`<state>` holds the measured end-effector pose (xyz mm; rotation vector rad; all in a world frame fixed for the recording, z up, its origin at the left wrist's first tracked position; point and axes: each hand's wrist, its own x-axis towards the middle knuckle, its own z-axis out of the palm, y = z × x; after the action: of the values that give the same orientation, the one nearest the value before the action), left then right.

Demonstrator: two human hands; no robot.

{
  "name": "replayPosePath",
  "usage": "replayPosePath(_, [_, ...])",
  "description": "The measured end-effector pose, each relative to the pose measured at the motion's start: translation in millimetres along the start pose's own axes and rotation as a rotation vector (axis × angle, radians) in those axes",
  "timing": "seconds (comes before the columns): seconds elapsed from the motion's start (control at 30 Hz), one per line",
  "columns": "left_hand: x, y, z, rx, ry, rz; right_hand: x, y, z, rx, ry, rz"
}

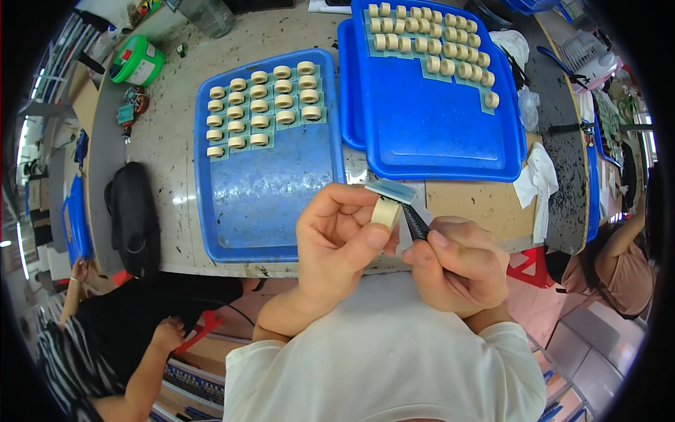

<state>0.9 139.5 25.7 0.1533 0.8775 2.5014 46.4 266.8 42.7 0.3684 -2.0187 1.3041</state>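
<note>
Two hands nearly meet above the table's [172, 204] near edge: the left hand [341, 239] pinches a cream ring [383, 213] topped by a flat green board [391, 190], while the right hand [460, 264] grips a dark pointed tool [415, 224] at the board. Beyond the left hand, which hides its near corner, lies a ring-laden blue tray [271, 204]; beyond the right, a second blue tray [443, 137]. Cardboard [485, 211] and white cloth [538, 184] lie just past the right hand; a black case [133, 218] sits well left of both.

Cream ring [383, 214] tilted; blue-green board [394, 190] at its 12 o'clock; black tool [416, 223] at 4, tip toward 11.
</note>
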Motion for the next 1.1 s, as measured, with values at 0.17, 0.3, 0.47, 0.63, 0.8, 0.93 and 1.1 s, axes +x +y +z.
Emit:
replayPosePath(0.17, [-1.5,1.0,-0.9,0.001,-0.011,-0.081,0.1,-0.7,2.0,0.010,-0.006,-0.019])
replayPosePath(0.3, [-1.5,1.2,-2.2,-0.006,-0.042,-0.110,-2.4,1.8,2.5,0.021,0.020,-0.036])
replayPosePath(0.47, [-2.4,-0.2,-4.0,-0.071,-0.061,-0.124,-5.9,3.9,0.6,0.018,0.040,-0.047])
replayPosePath(0.63, [1.4,-1.0,-2.6,-0.090,-0.063,-0.135,-3.2,5.2,-1.9,0.019,0.049,-0.028])
replayPosePath(0.8, [-0.7,5.0,-4.2,-0.134,-0.036,-0.106,-3.7,-8.3,4.8,0.072,0.121,0.273])
replayPosePath(0.93, [4.2,0.7,-8.7,0.096,0.032,-0.080,-38.3,8.7,-1.4,-0.053,0.367,0.306])
replayPosePath(1.1, [6.9,-3.6,-8.0,0.084,-0.022,0.147,-17.2,-5.0,19.2,0.156,0.653,0.423])
